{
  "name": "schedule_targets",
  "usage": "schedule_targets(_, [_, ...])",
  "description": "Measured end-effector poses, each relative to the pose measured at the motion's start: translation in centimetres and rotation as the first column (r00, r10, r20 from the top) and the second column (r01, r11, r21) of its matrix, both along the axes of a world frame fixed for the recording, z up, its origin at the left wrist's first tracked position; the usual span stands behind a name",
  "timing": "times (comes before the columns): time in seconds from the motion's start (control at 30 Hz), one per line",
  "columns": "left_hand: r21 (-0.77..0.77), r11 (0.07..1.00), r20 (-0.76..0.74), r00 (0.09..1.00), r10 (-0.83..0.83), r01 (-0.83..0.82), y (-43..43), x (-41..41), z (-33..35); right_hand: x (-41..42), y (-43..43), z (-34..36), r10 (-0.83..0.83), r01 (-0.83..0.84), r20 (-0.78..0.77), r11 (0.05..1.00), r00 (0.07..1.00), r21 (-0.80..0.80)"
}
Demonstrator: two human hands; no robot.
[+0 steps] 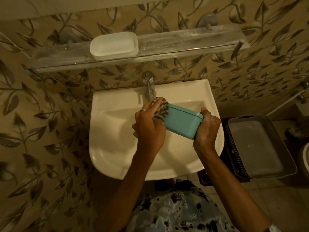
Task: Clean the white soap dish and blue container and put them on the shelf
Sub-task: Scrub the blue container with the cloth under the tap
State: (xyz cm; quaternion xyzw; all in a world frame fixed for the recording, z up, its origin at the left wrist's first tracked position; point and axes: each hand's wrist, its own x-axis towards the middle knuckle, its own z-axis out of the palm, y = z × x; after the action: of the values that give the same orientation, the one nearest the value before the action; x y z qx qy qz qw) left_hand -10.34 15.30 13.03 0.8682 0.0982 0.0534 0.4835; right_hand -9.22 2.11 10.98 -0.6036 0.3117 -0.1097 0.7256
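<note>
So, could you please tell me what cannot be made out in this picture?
Inside of the turquoise plastic container: head view, turned away.
Drain of the white ceramic sink: head view, covered by the left hand, right hand and container.
Water from the chrome tap: head view, too dim, striped cloth in front.

A white ceramic sink (100,131) juts from a wall of beige tiles printed with grey-green leaves (41,114), and a chrome tap (148,84) stands upright at the middle of its back edge, the spout reaching over the bowl. Just to the right of the sink, lower down, a grey plastic tray (260,148) with slotted walls sits on top of a dark perforated basket (231,144). The dark basket's lattice side shows along the tray's left edge.
</note>
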Motion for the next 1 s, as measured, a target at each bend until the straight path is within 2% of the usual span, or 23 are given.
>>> schedule_targets(0.07, [0.155, 0.988, 0.051, 0.998, -0.021, 0.013, -1.6, -1.5, 0.9, 0.2, 0.2, 0.3, -0.009, 0.009, 0.007, 0.999, 1.000, -0.048])
schedule_targets(0.13, [0.236, 0.964, 0.132, 0.979, -0.154, 0.120, -3.7, -3.4, 1.9, -0.3, -0.1, -0.1, 0.040, -0.035, 0.049, 0.994, 0.998, -0.104])
schedule_targets(0.23, [0.423, 0.868, 0.160, 0.922, -0.352, 0.258, -5.6, -5.3, 1.8, -1.9, -0.7, -2.1, 0.264, -0.251, 0.079, 0.957, 0.961, -0.148])
schedule_targets(0.27, [0.462, 0.844, 0.165, 0.908, -0.385, 0.274, -5.6, -5.4, 1.6, -2.1, -1.0, -2.3, 0.294, -0.277, 0.097, 0.947, 0.951, -0.162])
schedule_targets(0.33, [0.450, 0.850, 0.196, 0.899, -0.392, 0.273, -4.9, -5.1, 1.4, -1.2, -1.3, -1.9, 0.225, -0.201, 0.132, 0.965, 0.965, -0.171])
schedule_targets(0.4, [0.388, 0.893, 0.228, 0.915, -0.333, 0.228, -3.6, -4.3, 1.2, -0.3, -0.7, -0.5, 0.080, -0.071, 0.095, 0.993, 0.992, -0.090])
schedule_targets(0.47, [0.327, 0.929, 0.177, 0.954, -0.242, 0.175, -1.3, -3.1, 0.4, -0.1, -0.6, -0.2, 0.016, -0.017, 0.043, 1.000, 0.999, 0.026])
schedule_targets(0.5, [0.254, 0.956, 0.133, 0.974, -0.183, 0.145, 0.0, -2.3, 0.0, -0.2, -0.7, -0.3, 0.003, -0.004, 0.029, 0.999, 1.000, 0.054])
schedule_targets(0.57, [-0.036, 0.998, -0.004, 0.999, -0.050, 0.050, 2.7, -0.6, -0.4, -0.7, -1.3, -0.6, -0.018, 0.013, 0.030, 0.989, 0.999, 0.146])
schedule_targets(0.63, [-0.369, 0.918, -0.214, 0.974, 0.066, -0.144, 4.7, 0.5, 0.0, -0.7, -1.7, -0.5, -0.039, 0.030, 0.035, 0.972, 0.999, 0.233])
schedule_targets(0.67, [-0.463, 0.855, -0.290, 0.951, 0.103, -0.234, 5.4, 0.6, 0.2, -0.6, -1.9, -0.3, -0.039, 0.031, 0.029, 0.969, 0.999, 0.246])
schedule_targets(0.77, [-0.523, 0.786, -0.394, 0.911, 0.119, -0.329, 6.2, -0.3, 0.0, -0.7, -1.9, -0.1, -0.040, 0.038, -0.002, 0.949, 0.999, 0.314])
schedule_targets(0.83, [-0.569, 0.746, -0.454, 0.889, 0.065, -0.346, 5.9, -1.3, -0.7, -0.9, -1.9, 0.1, -0.022, 0.018, 0.005, 0.917, 1.000, 0.398])
schedule_targets(0.93, [-0.634, 0.669, -0.565, 0.823, -0.060, -0.387, 4.2, -2.7, -1.4, -1.0, -1.8, 0.5, -0.002, -0.039, 0.078, 0.851, 0.997, 0.523])
schedule_targets(1.0, [-0.661, 0.606, -0.618, 0.779, -0.105, -0.443, 2.8, -3.5, -1.6, -1.1, -1.6, 0.6, 0.021, -0.098, 0.148, 0.837, 0.989, 0.538])
